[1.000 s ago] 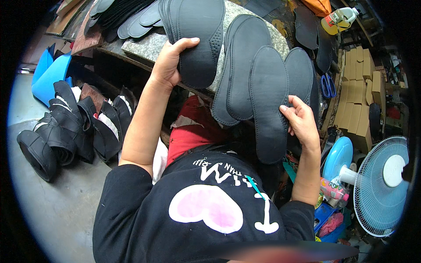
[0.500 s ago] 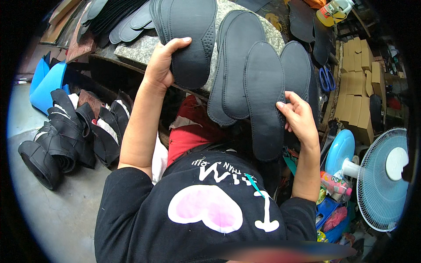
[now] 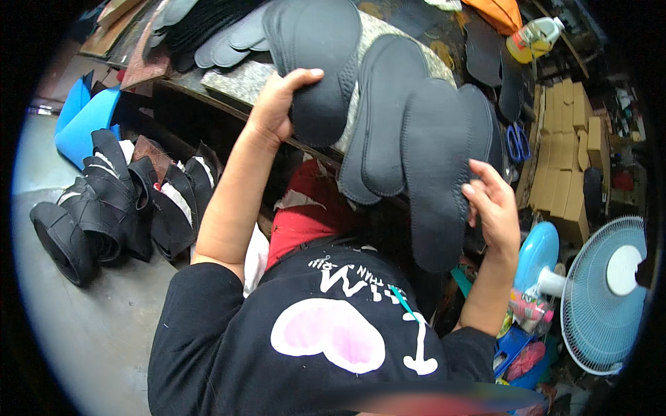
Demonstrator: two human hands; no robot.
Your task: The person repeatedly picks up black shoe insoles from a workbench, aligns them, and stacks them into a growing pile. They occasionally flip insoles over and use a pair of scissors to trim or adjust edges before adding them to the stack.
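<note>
My left hand [image 3: 279, 107] grips a stack of black shoe insoles [image 3: 320, 83] at the table edge, thumb laid on top and fingers hidden beneath. Between thumb and fingers, my right hand [image 3: 491, 204] pinches the side edge of one black insole [image 3: 437, 173] with stitching along its rim. That insole hangs toward me, in front of other black insoles [image 3: 386, 118] spread on the stone slab [image 3: 243, 84]. Part of another insole shows behind it, on its right.
More insoles [image 3: 229, 43] lie at the table's back left. Rolled black material [image 3: 104, 208] and a blue sheet [image 3: 87, 125] are at left. Blue-handled scissors [image 3: 517, 142], cardboard boxes [image 3: 560, 152], a jug of yellow liquid [image 3: 535, 40] and a fan [image 3: 603, 295] stand at right.
The whole view has shifted slightly. The insole in my right hand looks larger and a little lower, turned more toward the camera. My left hand keeps its hold on the stack.
</note>
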